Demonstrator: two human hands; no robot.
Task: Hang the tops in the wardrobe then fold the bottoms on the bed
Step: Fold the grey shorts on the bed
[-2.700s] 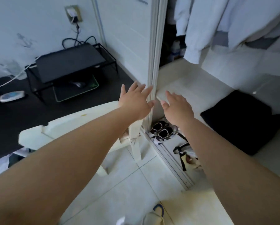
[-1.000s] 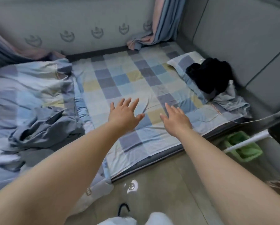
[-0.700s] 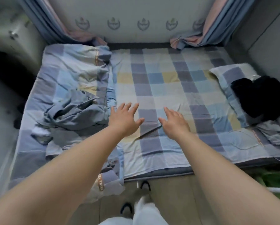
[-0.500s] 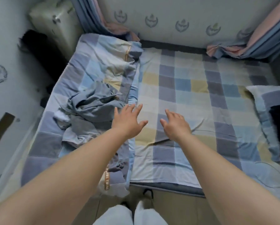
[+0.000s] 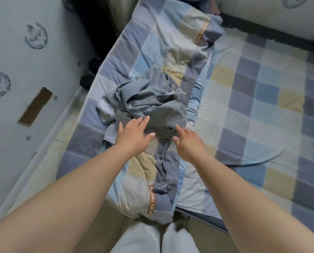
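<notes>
Both hands, left hand (image 5: 134, 136) and right hand (image 5: 188, 141), fingers spread, holding nothing, over crumpled grey trousers (image 5: 149, 105) mid-frame; best find waistband first.

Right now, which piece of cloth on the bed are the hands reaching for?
The crumpled grey garment heaped on the folded checked quilt. Unlike the quilt and the flat checked sheet, it is plain grey, bunched up, right at both hands' fingertips.

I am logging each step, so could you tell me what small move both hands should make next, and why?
Probably lower both hands and grip the crumpled grey garment: left hand and right hand are open at its near edge, holding nothing.
</notes>
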